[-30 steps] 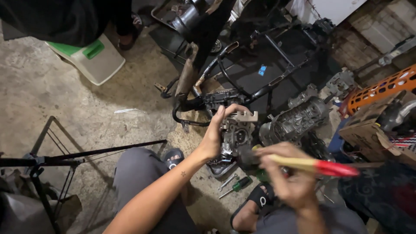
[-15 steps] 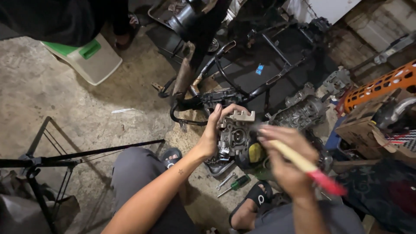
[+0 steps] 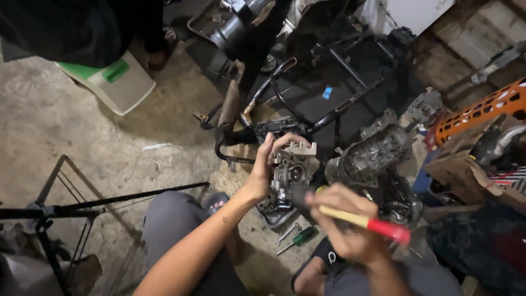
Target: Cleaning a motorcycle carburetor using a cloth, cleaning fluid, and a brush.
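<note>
My left hand (image 3: 267, 166) grips a grey metal carburettor (image 3: 292, 169) and holds it upright above the floor. My right hand (image 3: 346, 226) is closed around a tool with a yellow and red handle (image 3: 366, 222), whose dark front end points at the carburettor's lower side. Whether the tip touches the carburettor is hidden by my fingers. Below the two hands a green-handled screwdriver (image 3: 296, 239) lies on the floor beside a small metal wrench (image 3: 286, 234).
A grey engine block (image 3: 371, 154) lies right of the carburettor. A black motorcycle frame (image 3: 329, 93) spreads behind it. A white and green plastic container (image 3: 116, 82) stands far left, an orange grille (image 3: 478, 114) at right, a black metal stand (image 3: 71, 208) at lower left.
My right hand has shifted left and lower, and the yellow and red tool has swung level with its front end at the carburettor. My left hand keeps its hold.
</note>
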